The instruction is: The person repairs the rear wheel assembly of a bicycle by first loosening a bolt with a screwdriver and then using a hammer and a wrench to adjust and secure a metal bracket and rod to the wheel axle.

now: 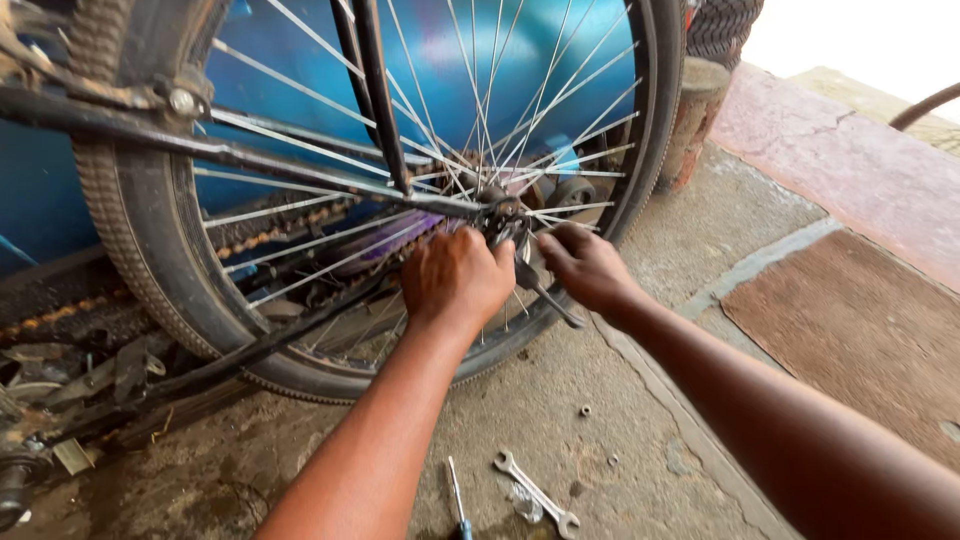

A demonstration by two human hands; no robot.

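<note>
A bicycle rear wheel (150, 240) with silver spokes stands in front of me, its hub axle (500, 205) at the centre. My left hand (458, 275) is closed against the frame end by the axle, fingers curled on the parts there. My right hand (585, 265) pinches something small at the axle from the right; a thin dark metal stay (545, 297) hangs down between the two hands. What either hand grips is hidden by the fingers. A rusty chain (280, 232) runs behind the spokes.
On the concrete floor near me lie a double-ended spanner (537, 493), a blue-handled screwdriver (457, 500) and a small nut (585, 410). A blue panel (520, 60) stands behind the wheel. Scrap parts (60, 380) lie at left, a brick-coloured slab (850, 330) at right.
</note>
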